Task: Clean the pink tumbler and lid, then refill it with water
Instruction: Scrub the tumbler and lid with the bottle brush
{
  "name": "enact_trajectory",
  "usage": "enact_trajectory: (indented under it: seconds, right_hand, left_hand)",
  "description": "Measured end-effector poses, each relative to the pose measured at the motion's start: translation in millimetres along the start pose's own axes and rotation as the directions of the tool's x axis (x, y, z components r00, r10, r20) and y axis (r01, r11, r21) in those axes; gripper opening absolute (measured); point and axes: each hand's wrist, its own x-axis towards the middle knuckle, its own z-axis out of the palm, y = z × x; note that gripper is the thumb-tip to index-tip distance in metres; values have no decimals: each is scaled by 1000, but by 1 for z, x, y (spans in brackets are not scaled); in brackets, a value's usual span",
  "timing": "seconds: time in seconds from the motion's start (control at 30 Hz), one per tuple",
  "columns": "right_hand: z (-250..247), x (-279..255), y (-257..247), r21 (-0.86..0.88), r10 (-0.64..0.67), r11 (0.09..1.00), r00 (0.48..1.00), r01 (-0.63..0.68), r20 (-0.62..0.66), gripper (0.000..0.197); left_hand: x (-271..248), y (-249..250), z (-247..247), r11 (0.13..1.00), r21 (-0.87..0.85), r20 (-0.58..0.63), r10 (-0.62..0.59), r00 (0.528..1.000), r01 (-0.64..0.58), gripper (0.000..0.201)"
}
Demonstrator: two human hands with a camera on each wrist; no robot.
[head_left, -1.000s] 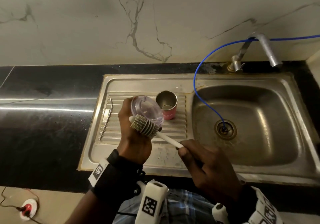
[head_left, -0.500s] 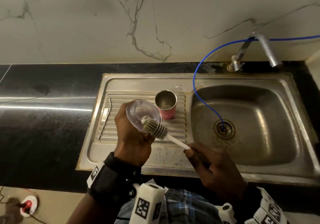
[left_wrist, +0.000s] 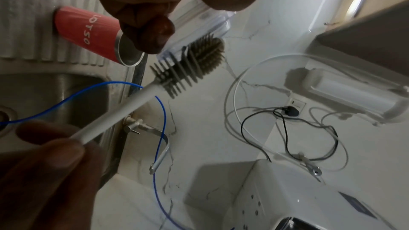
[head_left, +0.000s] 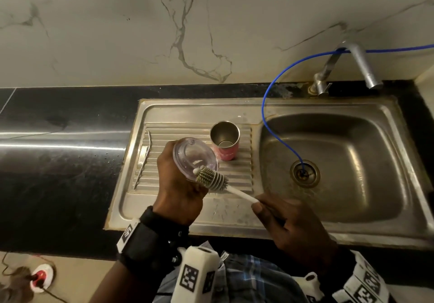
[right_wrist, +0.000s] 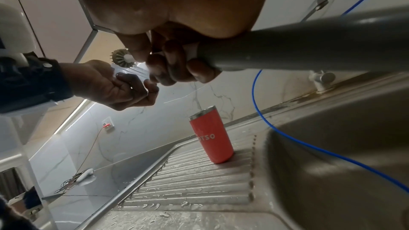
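Observation:
My left hand (head_left: pixel 179 183) grips the clear round lid (head_left: pixel 193 156) by its edge, tilted above the ribbed drainboard (head_left: pixel 234 178). My right hand (head_left: pixel 288 223) holds the white handle of the bottle brush (head_left: pixel 212 179), whose grey bristle head lies against the lid's lower rim. The lid (left_wrist: pixel 205 25) and the brush (left_wrist: pixel 192 62) show close up in the left wrist view. The pink tumbler (head_left: pixel 225 140) stands upright and uncovered on the drainboard just behind the lid; it appears as the tumbler (right_wrist: pixel 211 135) in the right wrist view, under the two hands.
A bent metal straw (head_left: pixel 143 159) lies at the drainboard's left. The sink basin (head_left: pixel 340 169) is to the right, with a blue hose (head_left: pixel 266 105) running into its drain (head_left: pixel 304 173). The tap (head_left: pixel 359 65) stands behind the basin. Black countertop (head_left: pixel 58 152) extends left.
The brush head has slid from the lid's left lower edge across to its lower right rim, while my left hand turned the lid and lowered it a little.

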Motion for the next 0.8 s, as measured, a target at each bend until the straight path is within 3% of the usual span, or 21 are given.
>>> enact_trajectory:
  seconds: [0.1, 0.17, 0.23, 0.3, 0.4, 0.53, 0.67, 0.8]
  right_hand:
    - [-5, -3, 6, -48, 49, 998, 999, -50, -7, 20]
    - [-11, -6, 14, -68, 138, 988, 990, -140, -31, 17]
    - [-17, -11, 21, -35, 229, 972, 971, -231, -62, 16]
    - [-21, -15, 27, 10, 285, 958, 953, -286, -99, 12]
    - [-22, -19, 36, 52, 344, 939, 931, -340, -120, 26]
    - [-20, -29, 40, 63, 408, 913, 906, -403, -115, 45]
    - [-14, -37, 46, 27, 466, 884, 873, -467, -144, 34]
    - [-14, -40, 58, -46, 528, 838, 828, -544, -191, 18]
  left_hand:
    - [5, 1, -3, 1000, -2, 17, 20, 1000, -20, 42]
    - [14, 0, -6, 985, 96, -31, 149, 988, -146, 38]
    - [29, -8, -13, 901, 328, -50, 315, 948, -282, 37]
    - [48, -22, -25, 725, 592, 21, 423, 906, -352, 36]
    - [79, -48, -48, 361, 877, 135, 449, 883, -317, 47]
    - [103, -76, -58, -46, 944, 319, 384, 867, -327, 57]
    - [114, -91, -56, -290, 900, 404, 279, 871, -325, 63]
    - [113, -95, -45, -440, 870, 359, 256, 898, -222, 72]
